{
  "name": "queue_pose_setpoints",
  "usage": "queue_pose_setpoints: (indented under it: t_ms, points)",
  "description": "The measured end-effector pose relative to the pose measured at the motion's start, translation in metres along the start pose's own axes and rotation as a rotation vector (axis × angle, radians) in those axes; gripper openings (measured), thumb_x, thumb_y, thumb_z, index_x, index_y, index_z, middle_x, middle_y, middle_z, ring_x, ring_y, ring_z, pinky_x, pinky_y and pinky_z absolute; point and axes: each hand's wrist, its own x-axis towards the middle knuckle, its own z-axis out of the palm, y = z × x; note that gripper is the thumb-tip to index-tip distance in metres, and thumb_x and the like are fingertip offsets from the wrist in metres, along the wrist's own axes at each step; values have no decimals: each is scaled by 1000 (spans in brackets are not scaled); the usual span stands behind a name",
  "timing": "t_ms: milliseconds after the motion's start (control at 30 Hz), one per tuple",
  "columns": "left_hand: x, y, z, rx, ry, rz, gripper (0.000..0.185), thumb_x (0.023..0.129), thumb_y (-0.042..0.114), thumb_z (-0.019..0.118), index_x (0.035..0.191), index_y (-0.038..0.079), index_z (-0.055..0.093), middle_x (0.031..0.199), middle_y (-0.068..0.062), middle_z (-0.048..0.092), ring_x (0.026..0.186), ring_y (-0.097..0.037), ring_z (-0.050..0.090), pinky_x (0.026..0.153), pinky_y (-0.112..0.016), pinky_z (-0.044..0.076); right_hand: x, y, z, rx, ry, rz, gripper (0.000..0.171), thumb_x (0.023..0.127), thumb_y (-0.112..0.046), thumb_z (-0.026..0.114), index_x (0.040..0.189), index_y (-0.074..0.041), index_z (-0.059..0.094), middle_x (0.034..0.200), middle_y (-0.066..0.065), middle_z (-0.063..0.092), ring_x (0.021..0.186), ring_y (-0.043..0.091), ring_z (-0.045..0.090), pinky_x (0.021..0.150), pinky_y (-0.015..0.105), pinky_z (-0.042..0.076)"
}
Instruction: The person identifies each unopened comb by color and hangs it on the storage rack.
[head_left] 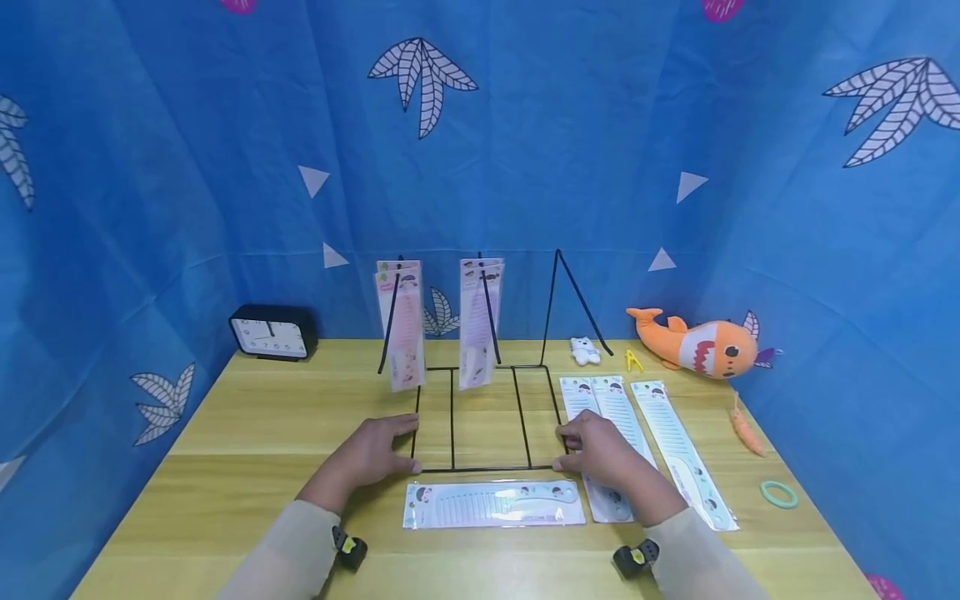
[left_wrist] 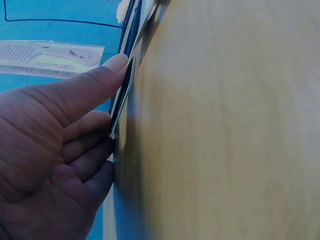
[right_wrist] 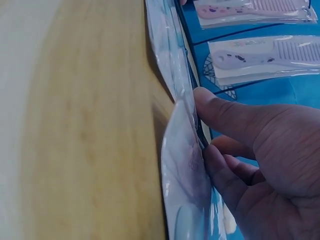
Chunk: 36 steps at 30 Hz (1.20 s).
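— Between my two hands, what sits on the wooden table (head_left: 247, 433)?

— The base of the black wire display rack (head_left: 483, 417). My left hand (head_left: 371, 454) lies at its front left corner, fingers laid nearly straight and their tips against the wire; my left wrist view shows the thumb (left_wrist: 95, 82) and fingertips pressed to the thin black edge. I see nothing clasped in it.

— And the other side?

— My right hand (head_left: 600, 450) meets the front right corner, thumb and fingers loosely bent and touching the wire. It also lies over the lower part of a packaged comb (head_left: 611, 433); the right wrist view shows the plastic wrapper right at the fingertips (right_wrist: 212, 155). I cannot tell whether it pinches the wire or only pushes it.

— Anything on the rack?

— Beyond my hands, two packs of pink combs (head_left: 403, 325) and (head_left: 478, 321) hang from its upright arms. Just nearer me than both hands lies another packaged comb (head_left: 493, 504), flat and crosswise. Outside my right hand a third (head_left: 682, 454) lies lengthwise.
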Motion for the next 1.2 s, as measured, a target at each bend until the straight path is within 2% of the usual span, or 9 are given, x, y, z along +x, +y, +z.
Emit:
queue_pose_setpoints:
  t_ms: [267,400,600,733,800,933,1033,1200]
  points:
    - [1,-1,-1,18,-10,29,76,89,29,93,156,11,61,169,-8,52,159,-40,43,132,-57,37,1,0,0,-28,-5,-11,65,87,-24,94,144,-2,70,117,5,65,103,16,63,102,48,60]
    - [1,1,0,10,-18,12,76,88,30,93,156,12,61,169,-7,52,160,-39,42,132,-57,37,0,-1,0,-58,-10,-24,64,88,-24,94,144,-2,70,120,6,65,104,18,62,104,49,59]
    - [1,1,-1,13,-19,0,76,88,29,93,155,11,62,168,-8,52,160,-40,43,132,-58,37,-3,-6,-1,-117,7,-57,64,89,-25,93,144,-2,69,118,3,64,99,16,58,98,44,59]
    - [2,1,-1,26,-21,4,75,89,29,92,155,10,62,168,-8,53,159,-40,43,132,-57,37,-5,-8,-2,-116,3,-55,66,90,-28,92,146,-4,68,122,4,65,105,18,61,101,48,59]
    - [1,0,-1,21,-28,-1,74,90,29,92,155,11,62,168,-7,52,160,-39,42,132,-57,37,-7,-7,-5,-101,5,-36,66,91,-31,91,148,-7,67,129,5,67,113,20,64,106,51,59]
    - [1,1,0,20,-33,-4,75,89,29,92,155,11,62,169,-7,52,160,-40,42,132,-58,36,-10,7,-20,-48,59,7,63,94,-35,88,147,-9,67,133,9,69,119,26,66,105,55,59]
    - [1,2,-1,25,-29,2,75,88,29,93,155,11,62,168,-7,52,160,-40,42,132,-57,37,-12,24,-40,-3,131,48,60,96,-35,86,143,-4,65,132,16,70,119,32,67,101,57,60]
    - [-1,3,-4,24,-26,22,76,88,28,93,154,9,62,167,-10,54,159,-40,44,131,-56,38,-21,56,-70,60,219,182,70,97,-35,84,146,3,53,140,28,63,127,45,61,101,60,59]
